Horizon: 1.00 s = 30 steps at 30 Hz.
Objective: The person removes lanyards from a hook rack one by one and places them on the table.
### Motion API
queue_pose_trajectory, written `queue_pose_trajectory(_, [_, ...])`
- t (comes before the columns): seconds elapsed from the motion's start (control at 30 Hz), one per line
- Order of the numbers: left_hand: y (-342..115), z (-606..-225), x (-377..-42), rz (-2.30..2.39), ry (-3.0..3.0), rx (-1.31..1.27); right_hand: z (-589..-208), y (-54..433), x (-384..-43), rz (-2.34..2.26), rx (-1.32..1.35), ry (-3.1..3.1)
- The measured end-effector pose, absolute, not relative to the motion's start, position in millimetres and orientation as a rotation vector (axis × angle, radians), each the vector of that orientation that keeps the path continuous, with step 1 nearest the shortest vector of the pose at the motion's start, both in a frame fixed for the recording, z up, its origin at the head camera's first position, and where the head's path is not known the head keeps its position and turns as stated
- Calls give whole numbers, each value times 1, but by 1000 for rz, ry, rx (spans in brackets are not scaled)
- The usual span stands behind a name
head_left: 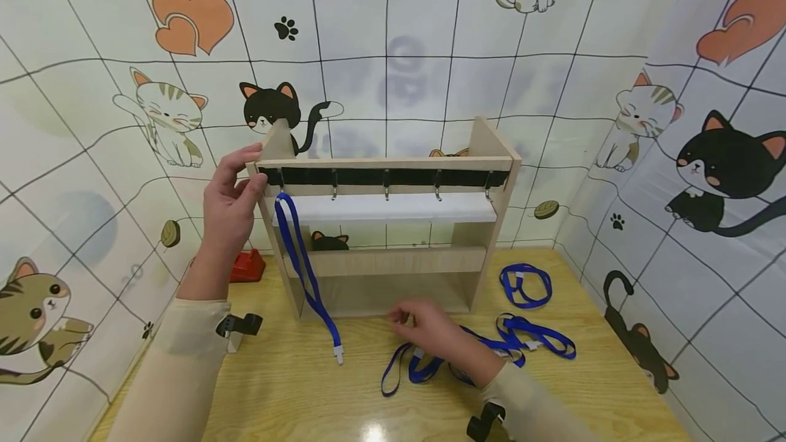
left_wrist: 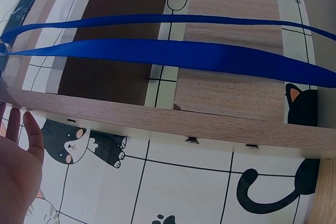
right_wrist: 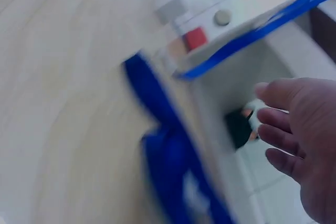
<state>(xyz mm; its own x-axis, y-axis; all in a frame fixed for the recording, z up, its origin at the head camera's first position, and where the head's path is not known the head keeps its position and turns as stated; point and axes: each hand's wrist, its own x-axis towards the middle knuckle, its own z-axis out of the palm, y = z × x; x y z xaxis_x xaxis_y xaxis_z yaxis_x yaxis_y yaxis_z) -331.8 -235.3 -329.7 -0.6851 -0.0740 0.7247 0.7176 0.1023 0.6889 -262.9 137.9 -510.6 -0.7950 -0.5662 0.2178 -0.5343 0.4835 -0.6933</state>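
Observation:
A small wooden rack point(head_left: 393, 262) stands on the table, with a row of metal hooks point(head_left: 387, 189) along its black strip. One blue lanyard point(head_left: 307, 271) hangs from the leftmost hook, its white clip down near the tabletop. My left hand point(head_left: 230, 200) holds the rack's upper left corner, thumb at the front. In the left wrist view, fingertips point(left_wrist: 31, 129) meet the side panel's edge. My right hand point(head_left: 430, 333) is low before the rack, fingers loosely bent and nothing in them. Beneath and beside it lie several blue lanyards point(head_left: 540, 336), partly covered by the hand and forearm.
A coiled blue lanyard point(head_left: 526, 286) lies right of the rack. Behind my left forearm sits a red object point(head_left: 248, 266) on the table. A cloth wall printed with cats point(head_left: 393, 87) encloses the back and sides.

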Motion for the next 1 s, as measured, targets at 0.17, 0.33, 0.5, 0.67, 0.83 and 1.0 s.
queue_pose_trajectory(0.17, [-236,-330,-331,-1661,-1755,-647,-474,104,-261,-1467,-1075,2752])
queue_pose_trajectory(0.33, [-237,-330,-332,-1660,-1764,-652,-442,65,-266,-1622,-1278,2852])
queue_pose_trajectory(0.5, [-238,-330,-332,-1654,-1769,-655,-412,27,-269,-1774,-1342,2853])
queue_pose_trajectory(0.67, [-237,-329,-333,-1623,-1768,-663,-388,-4,-272,-1858,-1326,2857])
queue_pose_trajectory(0.83, [-237,-329,-333,-1616,-1766,-667,-377,-25,-276,-1907,-1239,2873])
queue_pose_trajectory(1.0, [-238,-329,-333,-1605,-1793,-642,-375,-42,-280,-1970,-1172,2867])
